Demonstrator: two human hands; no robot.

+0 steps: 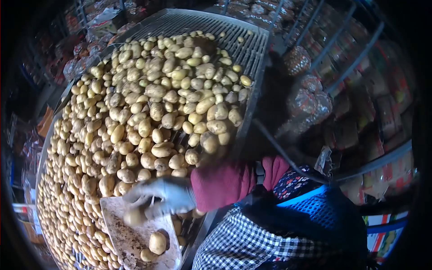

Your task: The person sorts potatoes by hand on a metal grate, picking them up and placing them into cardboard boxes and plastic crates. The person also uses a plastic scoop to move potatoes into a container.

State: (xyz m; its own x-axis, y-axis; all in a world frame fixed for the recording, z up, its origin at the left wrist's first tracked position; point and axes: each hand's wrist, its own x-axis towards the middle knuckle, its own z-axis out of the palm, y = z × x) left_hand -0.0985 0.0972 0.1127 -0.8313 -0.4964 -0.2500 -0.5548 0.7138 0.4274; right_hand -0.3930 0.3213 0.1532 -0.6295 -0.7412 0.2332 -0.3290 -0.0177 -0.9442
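Note:
My right hand [158,198], in a pale glove below a maroon knit cuff, is blurred over a dirty whitish tray [118,238]. Its fingers close around a small potato [133,217], smeared by motion as well. Two more potatoes, a larger one [157,243] and a smaller one [147,255], lie inside the tray towards its near end. The tray rests among a broad heap of potatoes [135,103] of mixed sizes, some stained with soil. My left hand is out of view.
The potatoes lie on a slatted metal table [249,45] with a raised metal rim [258,67]. Metal rails [344,56] stand to the right, with filled net bags [310,101] behind them. A dark cable or bar [279,146] runs near my arm.

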